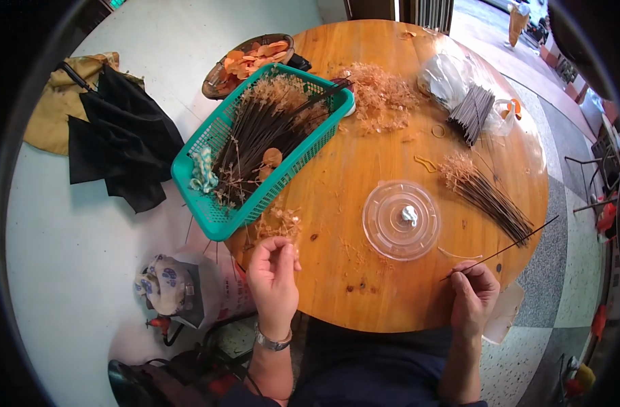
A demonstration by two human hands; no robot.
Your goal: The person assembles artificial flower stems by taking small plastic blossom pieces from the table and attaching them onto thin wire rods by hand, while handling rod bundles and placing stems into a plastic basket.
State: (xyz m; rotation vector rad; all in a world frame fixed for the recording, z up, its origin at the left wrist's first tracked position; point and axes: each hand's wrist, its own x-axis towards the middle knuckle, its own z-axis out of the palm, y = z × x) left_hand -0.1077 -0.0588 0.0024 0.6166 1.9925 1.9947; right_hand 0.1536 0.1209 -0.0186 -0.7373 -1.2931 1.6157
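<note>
Apparently prepping 1 stick (500,252), the right hand (475,289) pinches it near right; the left hand (273,268), fingertips together, contents unclear, by dried flowers (281,222), seemingly must meet it.

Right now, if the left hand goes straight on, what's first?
The left hand would likely meet the loose dried sprigs just ahead, then perhaps the green basket; clearance in height is unclear from this view.

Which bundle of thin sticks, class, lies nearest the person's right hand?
The orange-topped bundle beside the clear round lid. The bare grey bundle lies farther off by the plastic bag, and another bundle sits in the green basket.
</note>
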